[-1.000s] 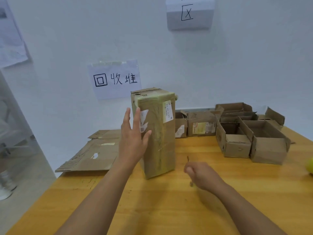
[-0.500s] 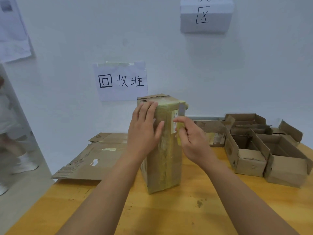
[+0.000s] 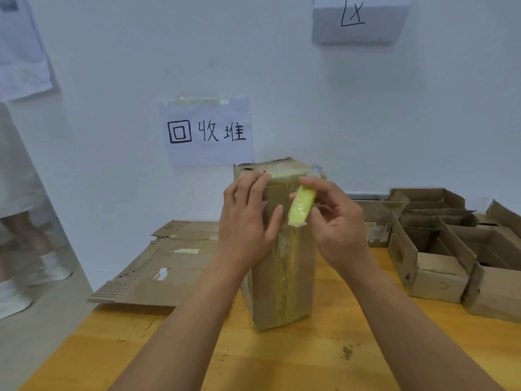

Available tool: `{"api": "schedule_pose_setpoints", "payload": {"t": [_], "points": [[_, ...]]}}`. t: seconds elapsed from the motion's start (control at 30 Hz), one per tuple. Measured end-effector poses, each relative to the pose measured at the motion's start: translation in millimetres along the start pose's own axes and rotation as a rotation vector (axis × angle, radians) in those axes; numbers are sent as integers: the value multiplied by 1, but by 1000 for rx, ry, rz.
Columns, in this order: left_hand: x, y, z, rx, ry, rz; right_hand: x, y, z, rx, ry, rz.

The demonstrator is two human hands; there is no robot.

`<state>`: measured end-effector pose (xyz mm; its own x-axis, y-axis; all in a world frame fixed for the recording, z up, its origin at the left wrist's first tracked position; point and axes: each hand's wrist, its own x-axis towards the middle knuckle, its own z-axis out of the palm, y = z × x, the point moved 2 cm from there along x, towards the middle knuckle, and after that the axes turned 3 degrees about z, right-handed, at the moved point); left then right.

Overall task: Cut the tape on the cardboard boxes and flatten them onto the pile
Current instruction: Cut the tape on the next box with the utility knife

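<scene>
a tall taped cardboard box (image 3: pixel 282 249) stands upright near the middle of the wooden table (image 3: pixel 282 359), with bare table in front of it toward the near edge. the left hand (image 3: pixel 248 218) lies with straight fingers flat against the box's upper left face, thumb across the front. the right hand (image 3: pixel 335 221) pinches a yellow-green cutter (image 3: pixel 301 206) between thumb and fingers, held against the tape near the box's top right edge. to the left, the pile of flattened cardboard (image 3: pixel 158 266) overhangs the table's left edge. to the right, open boxes (image 3: pixel 439 249) crowd the table's far right side. behind is a white wall with a paper sign (image 3: pixel 207 131). a person's legs (image 3: pixel 19 221) stand on the floor at far left.
</scene>
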<state>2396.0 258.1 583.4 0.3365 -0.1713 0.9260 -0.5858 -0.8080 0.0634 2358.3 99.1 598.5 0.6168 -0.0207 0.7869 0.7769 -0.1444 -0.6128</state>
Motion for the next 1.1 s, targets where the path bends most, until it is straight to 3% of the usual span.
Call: {"api": "schedule_pose_setpoints", "payload": {"t": [0.13, 0.27, 0.73, 1.1], "points": [[0, 1, 0, 7, 33, -26, 8, -5, 1, 54, 208, -32], [-1, -1, -2, 37, 29, -19, 13, -2, 2, 20, 315, 22], [1, -12, -3, 17, -5, -68, 4, 23, 27, -321, 198, -249], [1, -13, -5, -2, -10, -89, 4, 24, 30, -496, 218, -373]]}}
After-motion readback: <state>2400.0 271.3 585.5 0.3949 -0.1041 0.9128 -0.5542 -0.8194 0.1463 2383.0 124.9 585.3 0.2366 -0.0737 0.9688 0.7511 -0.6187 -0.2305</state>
